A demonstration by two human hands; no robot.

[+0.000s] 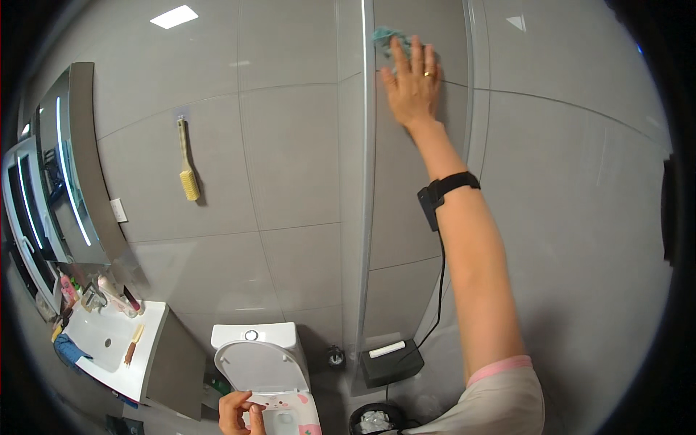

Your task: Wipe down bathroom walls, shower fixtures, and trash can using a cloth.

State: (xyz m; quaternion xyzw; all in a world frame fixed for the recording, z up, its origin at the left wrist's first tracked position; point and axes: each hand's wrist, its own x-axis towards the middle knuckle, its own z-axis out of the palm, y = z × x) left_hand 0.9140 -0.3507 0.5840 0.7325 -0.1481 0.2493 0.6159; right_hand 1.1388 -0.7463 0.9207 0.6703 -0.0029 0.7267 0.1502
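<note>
My right hand (pixel 417 90) reaches high, fingers spread, pressing a crumpled teal cloth (pixel 391 38) against the upper part of the glass panel or tiled wall beside the metal-edged upright (pixel 367 181). Part of the cloth is hidden under the fingers. A ring sits on one finger, and a black strap with a small box (pixel 433 199) and cable is round that forearm. Low in the view, my left hand (pixel 239 415) hovers in front of the toilet (pixel 254 337), its fingers loosely curled and slightly apart. Nothing shows in it.
A yellow-bristled brush (pixel 187 163) hangs on the wall. At left are a mirror cabinet (pixel 80 167) and a sink (pixel 109 333) with bottles and a comb. Below my right arm stand a dark box (pixel 391 368) with a white bar on it and a lined bin (pixel 377 417).
</note>
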